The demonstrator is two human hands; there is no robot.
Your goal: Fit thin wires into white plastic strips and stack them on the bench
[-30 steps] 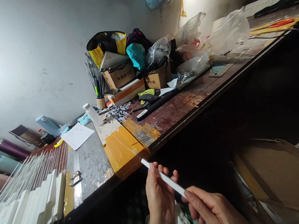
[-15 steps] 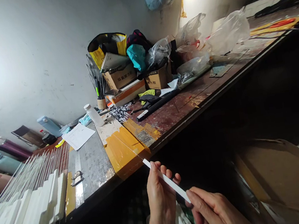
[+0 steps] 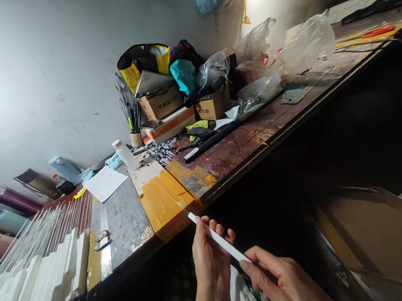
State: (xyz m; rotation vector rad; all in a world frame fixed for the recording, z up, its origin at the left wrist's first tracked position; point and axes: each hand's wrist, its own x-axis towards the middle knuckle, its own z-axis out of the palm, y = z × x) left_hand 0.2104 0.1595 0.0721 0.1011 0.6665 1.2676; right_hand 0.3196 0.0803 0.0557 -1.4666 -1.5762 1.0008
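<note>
A slim white strip (image 3: 221, 241) slants across in front of me, over the dark gap below the bench edge. From its far end a thin pale rod (image 3: 168, 195) runs out over the tape-covered block (image 3: 168, 210). My left hand (image 3: 208, 254) is closed on the strip near that far end, the thumb on top and the fingertips curled along the other side. At the near end, my right hand (image 3: 273, 276) pinches the strip between thumb and fingers; that end is hidden in the grip.
Many white strips with thin rods (image 3: 46, 277) lie at the left. A ruler (image 3: 106, 253), paper sheet (image 3: 105, 183) and white bottle (image 3: 126, 155) are on the bench. Behind are cardboard boxes (image 3: 160, 104), and plastic bags (image 3: 308, 45) sit farther right. A large carton (image 3: 387, 229) stands below right.
Both hands and the white strip have shifted slightly left and up. My right hand's index finger now lies farther forward along the strip. The bench items stay put.
</note>
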